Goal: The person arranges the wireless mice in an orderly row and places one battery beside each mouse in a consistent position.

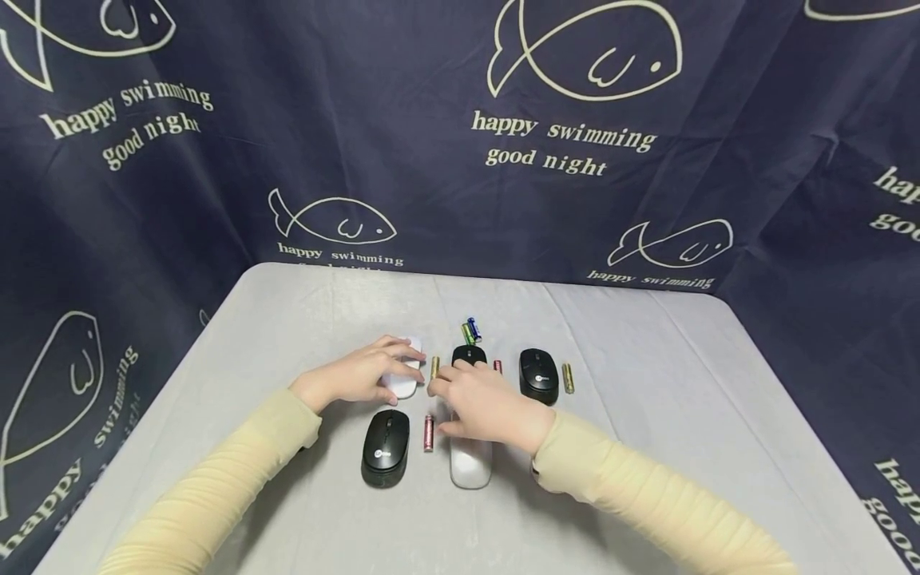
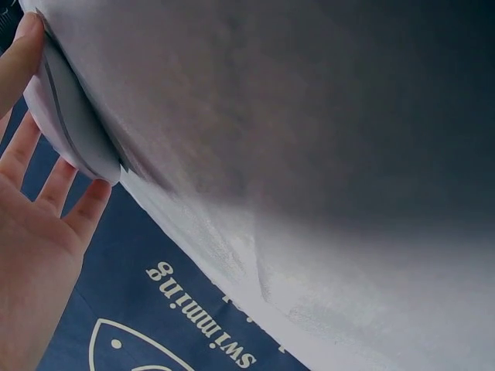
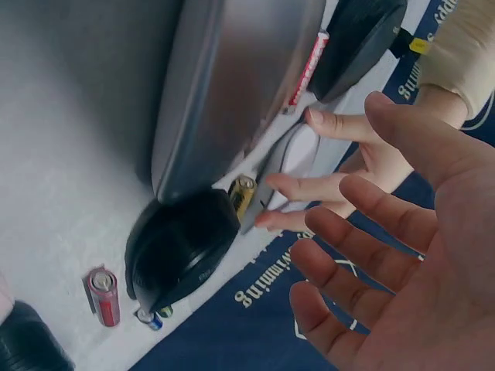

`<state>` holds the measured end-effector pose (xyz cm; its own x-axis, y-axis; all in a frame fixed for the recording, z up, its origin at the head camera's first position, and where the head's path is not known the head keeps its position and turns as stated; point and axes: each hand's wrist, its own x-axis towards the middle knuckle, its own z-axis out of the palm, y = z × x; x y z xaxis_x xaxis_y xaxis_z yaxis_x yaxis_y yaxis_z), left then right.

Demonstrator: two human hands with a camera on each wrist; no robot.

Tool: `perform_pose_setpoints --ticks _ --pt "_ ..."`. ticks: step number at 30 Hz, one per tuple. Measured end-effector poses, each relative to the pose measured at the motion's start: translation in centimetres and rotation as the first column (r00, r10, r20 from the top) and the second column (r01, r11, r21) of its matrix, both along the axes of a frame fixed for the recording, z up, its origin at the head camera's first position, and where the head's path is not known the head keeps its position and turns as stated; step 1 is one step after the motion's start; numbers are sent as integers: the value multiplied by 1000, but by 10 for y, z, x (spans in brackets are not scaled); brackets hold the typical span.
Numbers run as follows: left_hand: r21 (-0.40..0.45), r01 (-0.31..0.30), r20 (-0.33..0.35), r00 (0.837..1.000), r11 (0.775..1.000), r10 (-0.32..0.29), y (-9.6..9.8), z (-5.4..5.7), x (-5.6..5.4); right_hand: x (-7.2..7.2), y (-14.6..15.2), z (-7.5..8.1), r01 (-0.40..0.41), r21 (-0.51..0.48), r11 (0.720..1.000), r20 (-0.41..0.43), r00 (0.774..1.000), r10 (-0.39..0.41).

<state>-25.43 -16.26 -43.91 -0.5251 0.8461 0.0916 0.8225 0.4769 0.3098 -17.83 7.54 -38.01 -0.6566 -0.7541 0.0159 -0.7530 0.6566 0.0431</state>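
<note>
With thumb on one side and fingertips on the other, my left hand [image 1: 366,371] holds a white computer mouse [image 1: 406,386] on the table; the left wrist view shows this mouse [image 2: 73,116] edge-on between them. My right hand [image 1: 492,406] is over the middle of the group, its fingers spread and loosely bent, holding nothing in the right wrist view. Under it lies a silver-white mouse [image 1: 470,467], partly covered by the hand. Just beyond is a black mouse [image 1: 469,353], also partly hidden. A gold battery [image 1: 434,366] lies between the hands, and a red battery [image 1: 428,434] nearer me.
One black mouse [image 1: 386,449] sits at the front left, another black mouse [image 1: 539,375] at the right beside a gold battery [image 1: 569,378]. Green and blue batteries [image 1: 471,330] lie at the back, a second red battery [image 1: 497,366] past my right hand. Dark fish-print curtains surround the pale table [image 1: 611,495].
</note>
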Motion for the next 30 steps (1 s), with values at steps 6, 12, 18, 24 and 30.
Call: perform_pose_setpoints --ticks 6,12,18,24,30 --pt "5 -2 5 1000 1000 2 0 -1 1 -5 5 7 3 -30 1000 -16 1000 -3" --pt "1 -3 9 1000 1000 3 1 1 1 -11 11 16 33 -45 998 6 999 -33" --pt "6 -7 18 1000 1000 7 1 2 2 -18 16 23 19 -46 999 -20 1000 -20" --pt "10 -4 17 1000 1000 4 2 4 4 -28 23 26 18 -94 995 -25 999 -20" --pt "7 -2 17 1000 1000 2 2 5 4 -37 27 28 31 -80 996 -25 999 -33"
